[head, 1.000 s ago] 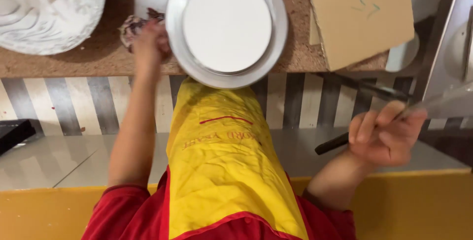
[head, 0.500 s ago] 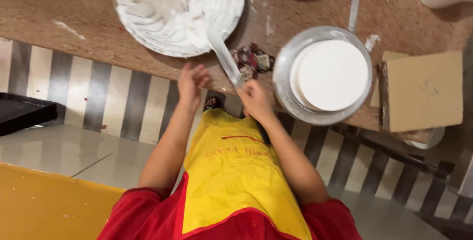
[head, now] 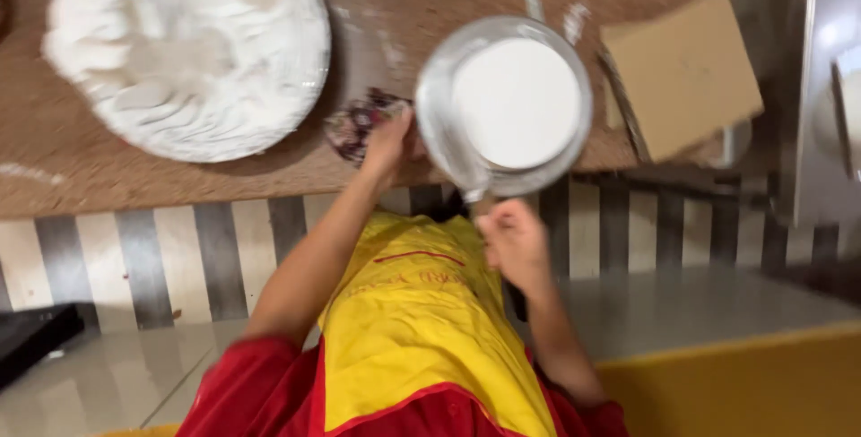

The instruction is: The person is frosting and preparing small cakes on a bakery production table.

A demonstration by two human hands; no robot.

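My left hand (head: 387, 139) rests at the counter's edge, touching the left rim of a round metal turntable (head: 437, 87) that carries a flat white disc (head: 516, 101). A dark crumpled wrapper (head: 352, 123) lies just left of that hand. My right hand (head: 511, 242) is closed on the handle of a long metal spatula (head: 459, 164). The spatula's blurred blade lies against the turntable's near-left rim. A wide bowl of white cream (head: 188, 51) stands to the left on the brown counter (head: 81, 177). I wear a yellow apron over red.
A square of brown cardboard (head: 686, 74) lies right of the turntable. Metal equipment (head: 825, 87) stands at the far right. The counter front is striped (head: 161, 258). A black tray (head: 36, 338) is low at the left and a yellow surface (head: 735, 383) low at the right.
My right hand swung in from the far right with the spatula, reached to the cream bowl, and now has drawn back toward my apron with the blade at the turntable's rim.
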